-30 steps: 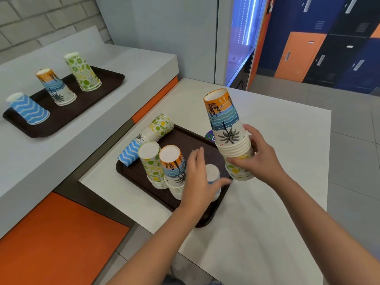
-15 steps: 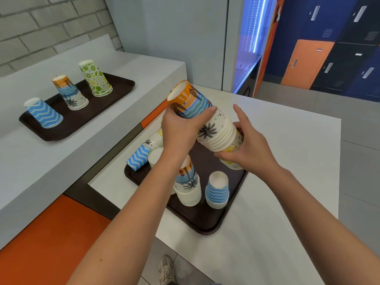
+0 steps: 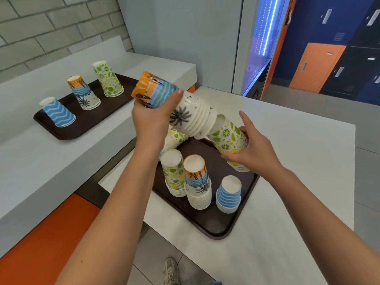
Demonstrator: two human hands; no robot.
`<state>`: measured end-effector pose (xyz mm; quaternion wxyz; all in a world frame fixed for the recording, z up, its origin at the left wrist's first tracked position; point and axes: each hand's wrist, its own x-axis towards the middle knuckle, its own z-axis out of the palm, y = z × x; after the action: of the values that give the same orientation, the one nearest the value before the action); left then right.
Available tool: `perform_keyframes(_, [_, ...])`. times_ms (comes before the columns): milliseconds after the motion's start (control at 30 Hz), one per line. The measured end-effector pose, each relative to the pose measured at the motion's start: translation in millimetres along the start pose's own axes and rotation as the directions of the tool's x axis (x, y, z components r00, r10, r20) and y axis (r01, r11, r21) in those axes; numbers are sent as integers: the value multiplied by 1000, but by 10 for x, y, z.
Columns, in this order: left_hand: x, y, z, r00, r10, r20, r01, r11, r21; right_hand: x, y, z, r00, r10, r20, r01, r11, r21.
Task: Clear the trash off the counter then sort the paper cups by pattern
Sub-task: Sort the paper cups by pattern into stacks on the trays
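Note:
My left hand grips a tilted stack of palm-tree cups, pulled clear of a citrus-pattern cup stack that my right hand holds above the near brown tray. On that tray stand an upside-down citrus stack, a palm stack and a blue-striped stack. More cups lie behind my left wrist, partly hidden. On the far tray stand a blue zigzag cup, a palm cup and a citrus cup.
The near tray rests on a white table; the far tray sits on a higher white counter to the left. An orange panel lies below the counter. My shoe shows on the grey floor. Lockers stand at the back right.
My left hand left the tray and took the palm cups at the top of the held stack, then drew them left, off the citrus cups that remain in my right hand.

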<state>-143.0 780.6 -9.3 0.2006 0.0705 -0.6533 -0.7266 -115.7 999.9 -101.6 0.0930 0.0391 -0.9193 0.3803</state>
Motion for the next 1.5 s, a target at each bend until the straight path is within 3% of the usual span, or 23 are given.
perform_keyframes(67, [1, 60, -135, 999, 41, -19, -40, 999, 33, 12, 80, 10, 999, 39, -14, -39, 999, 0])
perform_keyframes(167, [-181, 36, -287, 996, 81, 30, -85, 973, 215, 42, 175, 11, 993, 107, -50, -104, 993, 57])
perform_keyframes(433, [-732, -559, -235, 966, 30, 255, -166, 831, 531, 167, 39, 26, 990, 127, -55, -109, 961, 254])
perform_keyframes(533, [-823, -884, -228, 934, -61, 352, -176, 779, 602, 254, -94, -6, 990, 112, -86, -72, 924, 375])
perform_keyframes(800, [-833, -1084, -290, 909, -124, 399, -141, 808, 573, 693, -557, 59, 992, 128, -5, -89, 718, 690])
perform_keyframes(900, [-799, -1031, -374, 927, -31, 373, -194, 812, 550, 835, -672, 222, 993, 61, 103, -114, 739, 664])
perform_keyframes(1000, [-761, -983, -593, 965, 68, 255, -178, 882, 437, 926, -704, 439, 970, -18, 242, -129, 806, 578])
perform_keyframes(1100, [-686, -951, -827, 993, 87, 74, -107, 937, 332, 966, -707, 613, 911, -97, 401, -134, 849, 511])
perform_keyframes(1233, [-434, -995, -1042, 987, 44, -157, 7, 950, 311, 999, -695, 753, 719, -187, 670, -142, 903, 405])
perform_keyframes(1433, [-122, -1116, -1248, 966, -30, -258, 123, 927, 355, 1014, -644, 832, 491, -200, 848, -200, 921, 333])
perform_keyframes(1500, [-49, -1147, -1279, 964, -70, -258, 164, 917, 363, 1048, -612, 791, 449, -221, 866, -220, 912, 347])
